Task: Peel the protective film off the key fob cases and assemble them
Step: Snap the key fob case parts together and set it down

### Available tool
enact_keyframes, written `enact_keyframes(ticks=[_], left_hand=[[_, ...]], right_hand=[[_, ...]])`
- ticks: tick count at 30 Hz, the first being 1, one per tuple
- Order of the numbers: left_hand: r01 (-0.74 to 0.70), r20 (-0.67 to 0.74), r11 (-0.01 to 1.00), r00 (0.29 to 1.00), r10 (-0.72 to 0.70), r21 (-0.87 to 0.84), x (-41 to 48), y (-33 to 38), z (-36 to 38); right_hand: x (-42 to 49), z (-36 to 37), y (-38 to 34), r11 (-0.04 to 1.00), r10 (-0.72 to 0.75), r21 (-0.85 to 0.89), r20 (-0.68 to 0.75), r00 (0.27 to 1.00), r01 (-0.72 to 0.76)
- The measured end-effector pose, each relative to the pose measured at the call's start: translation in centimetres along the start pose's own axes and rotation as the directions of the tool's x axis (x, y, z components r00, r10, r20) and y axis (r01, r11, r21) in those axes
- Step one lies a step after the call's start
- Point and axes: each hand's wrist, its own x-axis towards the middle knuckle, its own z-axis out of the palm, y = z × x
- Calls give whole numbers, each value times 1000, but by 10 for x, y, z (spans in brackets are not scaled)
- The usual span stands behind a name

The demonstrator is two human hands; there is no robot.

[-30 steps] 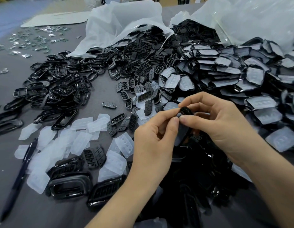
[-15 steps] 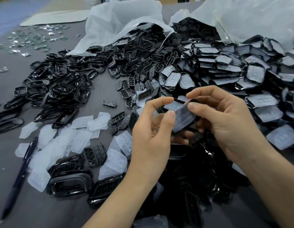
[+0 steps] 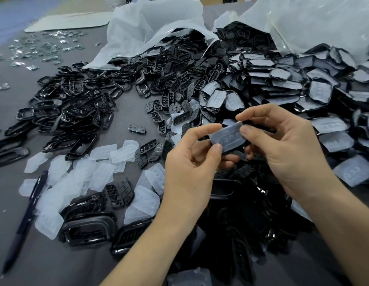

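**Peeling under way: one case in hand, bulk of stock outstanding**

Held item. A key fob case (image 3: pixel 228 139) sits above the bench (image 3: pixel 55 265), between both hands and near the middle of the view. Its cloudy protective film (image 3: pixel 231 135) faces up, with three round button marks showing. The left hand (image 3: pixel 192 162) pinches the case's left end between thumb and forefinger. The right hand (image 3: pixel 282 153) pinches the right end the same way, with its other fingers curled beneath.

Done. A spread of loose peeled films (image 3: pixel 76 172) lies on the bench to the left. Bare black frames (image 3: pixel 72 106) are heaped beyond it, and small button inserts (image 3: pixel 158 108) are scattered toward the centre.

Outstanding. A large heap of film-covered cases (image 3: pixel 303 89) spills from a plastic bag (image 3: pixel 324 21) on the right. On this showing, most of the peeling is judged still to come.

Not established. The fingers cover both ends of the held case, so the film may have begun to lift at a corner, but this cannot be confirmed. The dark pile (image 3: pixel 241 223) below the hands is too shadowed to say whether its pieces are assembled. No finished fob can be picked out with confidence.
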Motion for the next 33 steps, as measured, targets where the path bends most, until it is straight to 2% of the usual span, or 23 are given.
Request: enact_keyframes(ticks=[14,16,19,21,23,25,27,29,31,33], left_hand=[[-72,-29,997,997,73,41,-1,-3,-1],[-82,-33,997,996,82,9,-2,-1,0],[-79,-67,996,995,76,-29,-1,1,-2],[-84,-86,995,993,80,-47,0,3,-3],[-106,-102,993,990,101,-52,0,3,-4],[-161,-127,986,978,164,33,0,3,-6],[-246,-142,932,946,291,267,-2,3,-7],[-326,-101,824,904,415,464,-2,4,-8],[-427,1,677,846,533,599,-2,4,-10],[-524,110,577,792,600,626,-3,1,-10]], right_hand=[[-1,2,-3,932,-234,-280,20,972,230],[-2,2,-3,934,-256,-256,10,967,250],[0,0,-6,967,-246,-73,-43,968,243],[2,-4,-9,973,-168,142,-98,981,181],[5,-9,-10,934,-17,349,-158,987,72],[6,-15,-11,927,153,365,-166,974,-84],[5,-16,-12,908,311,305,-32,950,-287],[3,-12,-14,827,421,313,208,883,-468],[0,-8,-15,755,451,332,363,816,-565],[-2,-6,-17,700,453,383,413,790,-602]])
